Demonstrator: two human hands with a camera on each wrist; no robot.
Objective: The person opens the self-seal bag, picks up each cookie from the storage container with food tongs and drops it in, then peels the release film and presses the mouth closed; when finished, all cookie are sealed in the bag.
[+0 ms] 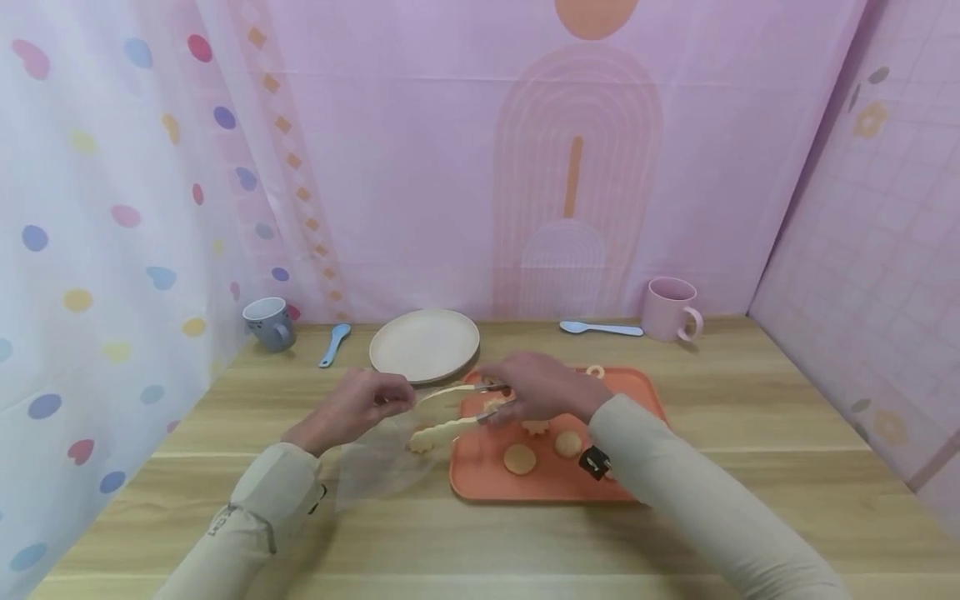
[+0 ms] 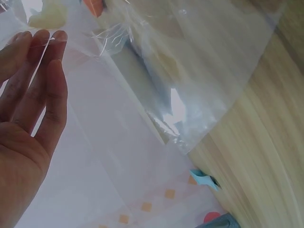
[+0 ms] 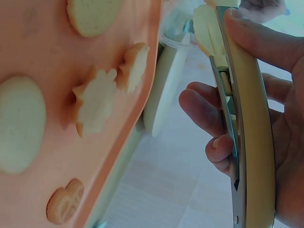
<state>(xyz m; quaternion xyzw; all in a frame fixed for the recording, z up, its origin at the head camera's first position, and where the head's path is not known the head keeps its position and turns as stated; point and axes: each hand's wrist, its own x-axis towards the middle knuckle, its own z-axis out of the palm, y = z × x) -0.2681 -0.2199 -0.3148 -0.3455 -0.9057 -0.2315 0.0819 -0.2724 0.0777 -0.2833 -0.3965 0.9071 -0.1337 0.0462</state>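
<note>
My left hand [image 1: 360, 408] pinches the rim of a clear plastic bag [image 2: 213, 95], which hangs to the left of the orange tray [image 1: 480, 490]. With my right hand [image 1: 547, 387] I grip a pair of tongs [image 3: 259, 137] whose cream tips point left, into the bag's mouth. The tong arms stand apart. A small scalloped biscuit [image 1: 422, 444] shows by the lower tip, seemingly inside the bag; the film blurs it. On the tray lie several more biscuits, among them a round one [image 1: 520, 459], a toothed one [image 3: 97, 102] and a heart-shaped one [image 3: 66, 202].
A cream plate [image 1: 425, 343] stands behind the bag. Back left are a grey-blue mug [image 1: 268, 323] and a blue spoon [image 1: 335, 344]. Another blue spoon [image 1: 600, 329] and a pink mug [image 1: 669, 310] stand back right. Curtains enclose the wooden table [image 1: 525, 550].
</note>
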